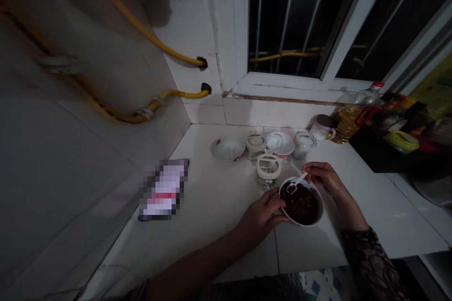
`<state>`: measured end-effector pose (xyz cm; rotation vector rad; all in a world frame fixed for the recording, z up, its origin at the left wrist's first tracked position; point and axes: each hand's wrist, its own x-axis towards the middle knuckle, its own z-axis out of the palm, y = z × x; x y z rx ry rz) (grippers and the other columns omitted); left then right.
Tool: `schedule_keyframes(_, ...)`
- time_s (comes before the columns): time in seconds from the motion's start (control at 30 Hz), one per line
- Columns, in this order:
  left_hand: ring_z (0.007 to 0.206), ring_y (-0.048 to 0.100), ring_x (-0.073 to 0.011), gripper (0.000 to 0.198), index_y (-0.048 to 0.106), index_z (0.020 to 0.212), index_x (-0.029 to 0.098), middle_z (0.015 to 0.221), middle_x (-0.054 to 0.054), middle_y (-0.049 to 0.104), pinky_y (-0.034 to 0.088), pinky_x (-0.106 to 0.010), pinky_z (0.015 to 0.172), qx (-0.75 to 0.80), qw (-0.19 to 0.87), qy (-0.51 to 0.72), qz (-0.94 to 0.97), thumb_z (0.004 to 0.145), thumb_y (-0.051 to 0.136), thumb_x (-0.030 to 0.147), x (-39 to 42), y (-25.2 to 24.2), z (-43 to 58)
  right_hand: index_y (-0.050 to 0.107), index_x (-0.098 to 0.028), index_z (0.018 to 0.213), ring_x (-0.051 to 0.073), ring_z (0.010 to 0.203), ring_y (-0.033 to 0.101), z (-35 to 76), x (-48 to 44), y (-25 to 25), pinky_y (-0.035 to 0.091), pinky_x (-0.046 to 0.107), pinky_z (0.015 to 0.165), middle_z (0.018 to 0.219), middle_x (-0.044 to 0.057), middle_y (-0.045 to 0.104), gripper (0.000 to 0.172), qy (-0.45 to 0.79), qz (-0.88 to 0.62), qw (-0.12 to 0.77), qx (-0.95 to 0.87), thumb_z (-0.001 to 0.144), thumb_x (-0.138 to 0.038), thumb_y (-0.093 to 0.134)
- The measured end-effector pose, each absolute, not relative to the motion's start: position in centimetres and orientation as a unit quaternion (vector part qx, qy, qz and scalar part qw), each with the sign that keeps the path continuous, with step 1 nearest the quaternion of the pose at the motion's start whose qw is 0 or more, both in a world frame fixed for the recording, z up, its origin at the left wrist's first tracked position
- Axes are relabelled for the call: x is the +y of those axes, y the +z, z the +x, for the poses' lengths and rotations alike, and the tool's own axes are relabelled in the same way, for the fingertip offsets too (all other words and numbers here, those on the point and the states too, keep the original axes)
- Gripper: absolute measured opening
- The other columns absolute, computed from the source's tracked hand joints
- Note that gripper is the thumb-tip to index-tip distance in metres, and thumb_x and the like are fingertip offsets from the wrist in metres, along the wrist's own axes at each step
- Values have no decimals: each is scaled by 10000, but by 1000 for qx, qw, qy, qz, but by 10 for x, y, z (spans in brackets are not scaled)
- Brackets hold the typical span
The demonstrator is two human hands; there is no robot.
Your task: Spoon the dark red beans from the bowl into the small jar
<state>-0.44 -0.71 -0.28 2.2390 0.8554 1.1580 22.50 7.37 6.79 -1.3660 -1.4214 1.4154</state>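
A white bowl (319, 214) full of a dark red-brown mix stands on the white tiled counter (219, 207). My left hand (262, 214) grips the bowl's left rim, fingers curled against it. My right hand (323, 176) pinches the handle of a small white spoon (295, 184), whose tip rests on the dark mix at the bowl's far edge. Just behind the bowl stands a small clear jar with a white clip lid (268, 169).
Behind are two more lidded jars (255, 146), two white lids or dishes (226, 147), a cup (322, 128) and an oil bottle (353, 115). A black stove (384, 157) with sauce bottles is at right. A blurred packet (163, 189) lies at left. Yellow gas pipes (165, 96) run along the wall.
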Motion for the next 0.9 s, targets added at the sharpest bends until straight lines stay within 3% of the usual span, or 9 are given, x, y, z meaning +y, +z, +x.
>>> schedule_keyframes(0.33,892,655,-175,252,601,979,176,1216,-136,527,551,-319,826,334,259,404,812,860,617,398,-13,2,-8,627,-137,663,61,375,306,218,75,63,94,232,416,407,-9,500,227,569,-525,363,-519,583,-347,661)
schedule_keyframes(0.9,1044,613,-197,205,604,949,189,1220,-107,539,533,-304,879,321,280,395,814,830,664,344,-17,7,-9,640,-152,671,69,396,300,218,70,65,114,244,423,434,-8,488,204,587,-490,331,-553,652,-354,656)
